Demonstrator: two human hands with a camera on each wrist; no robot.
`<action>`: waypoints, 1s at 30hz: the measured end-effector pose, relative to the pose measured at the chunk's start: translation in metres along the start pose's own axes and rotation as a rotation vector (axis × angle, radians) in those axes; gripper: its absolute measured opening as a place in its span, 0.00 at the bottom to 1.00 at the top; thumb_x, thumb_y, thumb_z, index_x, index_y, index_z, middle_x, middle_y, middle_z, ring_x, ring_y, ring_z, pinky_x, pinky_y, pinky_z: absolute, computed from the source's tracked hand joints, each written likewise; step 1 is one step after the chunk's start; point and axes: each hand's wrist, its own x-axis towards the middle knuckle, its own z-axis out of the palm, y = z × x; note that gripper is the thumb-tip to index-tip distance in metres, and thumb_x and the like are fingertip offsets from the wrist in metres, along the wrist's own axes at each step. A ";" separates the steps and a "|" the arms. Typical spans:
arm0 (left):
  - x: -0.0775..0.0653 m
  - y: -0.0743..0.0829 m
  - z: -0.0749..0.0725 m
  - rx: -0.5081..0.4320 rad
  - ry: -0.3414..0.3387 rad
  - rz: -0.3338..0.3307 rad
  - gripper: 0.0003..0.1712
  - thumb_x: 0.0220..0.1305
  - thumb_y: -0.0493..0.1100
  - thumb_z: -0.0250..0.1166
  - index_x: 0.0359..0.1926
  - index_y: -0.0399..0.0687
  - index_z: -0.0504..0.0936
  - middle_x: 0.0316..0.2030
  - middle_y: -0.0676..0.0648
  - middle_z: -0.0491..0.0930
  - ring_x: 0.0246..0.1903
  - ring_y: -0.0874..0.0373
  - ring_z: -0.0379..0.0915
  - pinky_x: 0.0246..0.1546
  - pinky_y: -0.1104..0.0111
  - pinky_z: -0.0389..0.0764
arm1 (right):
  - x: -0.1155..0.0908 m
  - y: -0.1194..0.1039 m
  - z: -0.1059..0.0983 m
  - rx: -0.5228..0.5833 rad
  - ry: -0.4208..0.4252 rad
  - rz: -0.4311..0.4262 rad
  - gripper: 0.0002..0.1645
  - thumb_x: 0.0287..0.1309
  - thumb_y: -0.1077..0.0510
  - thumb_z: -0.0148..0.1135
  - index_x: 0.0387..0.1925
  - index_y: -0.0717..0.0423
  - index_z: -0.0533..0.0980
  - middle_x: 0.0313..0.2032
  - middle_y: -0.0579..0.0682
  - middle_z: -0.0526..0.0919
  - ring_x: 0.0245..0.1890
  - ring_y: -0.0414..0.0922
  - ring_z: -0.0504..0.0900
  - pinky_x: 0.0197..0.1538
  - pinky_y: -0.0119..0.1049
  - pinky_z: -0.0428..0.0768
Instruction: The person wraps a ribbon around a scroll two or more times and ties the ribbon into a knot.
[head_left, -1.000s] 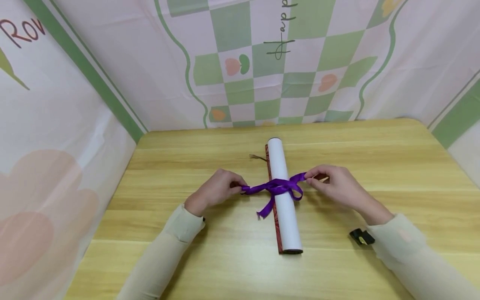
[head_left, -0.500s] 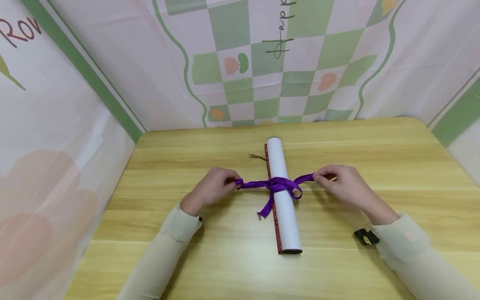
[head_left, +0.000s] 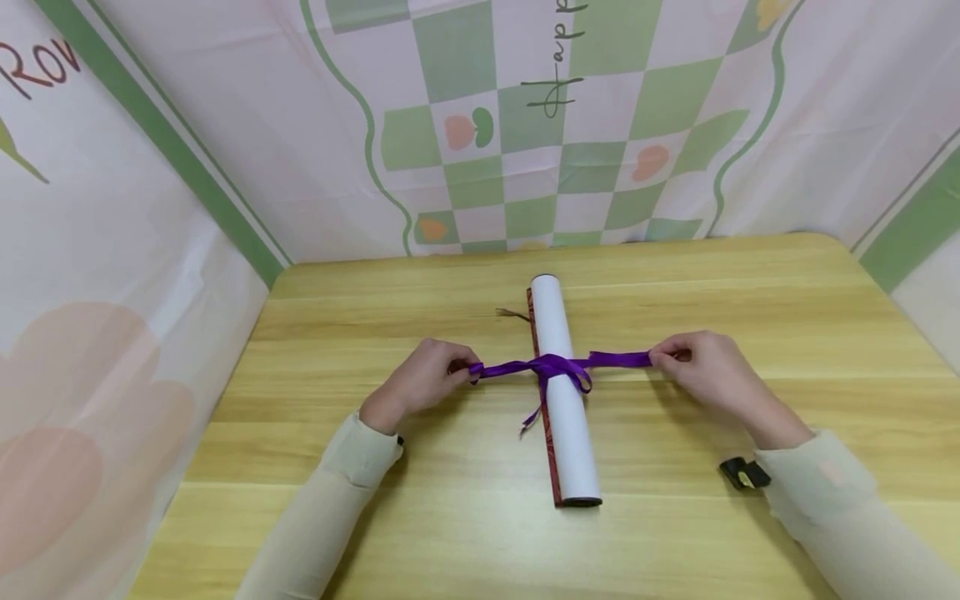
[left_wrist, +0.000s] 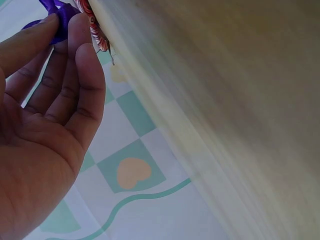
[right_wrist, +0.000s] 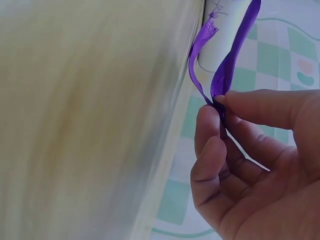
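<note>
A white paper roll (head_left: 572, 433) lies lengthwise on the wooden table, with a dark red patterned strip (head_left: 550, 450) along its left side. Round its middle is a purple ribbon (head_left: 555, 365), knotted on top with a small loop to the right and a frayed tail hanging left. My left hand (head_left: 423, 379) pinches the ribbon's left part between thumb and finger, also seen in the left wrist view. On the other side my right hand (head_left: 708, 371) pinches the right part, which stretches flat from the knot. In the right wrist view this ribbon (right_wrist: 227, 70) is doubled at the fingertips.
Thin brown tassel threads (head_left: 512, 314) stick out left of the roll's far end. A black strap piece (head_left: 745, 473) shows by the right cuff. Printed cloth (head_left: 525, 175) hangs behind the table (head_left: 315, 333) and along its left side.
My right hand has moved right, drawing the ribbon's right part out longer. The left hand has shifted slightly left. The right loop has become smaller and the hanging tail shorter.
</note>
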 end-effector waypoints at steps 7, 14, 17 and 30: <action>-0.001 -0.002 0.000 0.008 -0.003 0.008 0.08 0.74 0.36 0.66 0.47 0.44 0.91 0.41 0.47 0.91 0.36 0.63 0.81 0.41 0.70 0.83 | -0.002 0.008 -0.003 -0.012 -0.008 0.009 0.17 0.74 0.54 0.63 0.46 0.64 0.87 0.45 0.65 0.90 0.46 0.63 0.87 0.52 0.62 0.81; -0.001 -0.002 0.000 0.011 -0.008 -0.001 0.08 0.74 0.36 0.66 0.47 0.45 0.91 0.40 0.48 0.91 0.34 0.63 0.79 0.38 0.71 0.81 | -0.003 0.015 -0.007 -0.025 -0.010 0.031 0.18 0.74 0.53 0.62 0.47 0.65 0.87 0.46 0.67 0.89 0.48 0.67 0.86 0.54 0.65 0.79; -0.001 -0.002 0.000 0.009 -0.009 -0.001 0.08 0.74 0.36 0.66 0.47 0.45 0.91 0.40 0.48 0.91 0.34 0.63 0.79 0.38 0.71 0.81 | -0.003 0.016 -0.008 -0.022 -0.020 0.039 0.18 0.74 0.53 0.62 0.47 0.65 0.87 0.45 0.67 0.90 0.48 0.67 0.86 0.54 0.65 0.79; 0.003 0.002 0.002 0.023 0.011 0.013 0.09 0.74 0.37 0.66 0.49 0.44 0.91 0.42 0.47 0.91 0.38 0.61 0.82 0.43 0.68 0.84 | 0.000 0.003 0.000 -0.019 -0.100 -0.021 0.15 0.72 0.56 0.65 0.46 0.64 0.88 0.45 0.63 0.91 0.47 0.62 0.87 0.54 0.62 0.81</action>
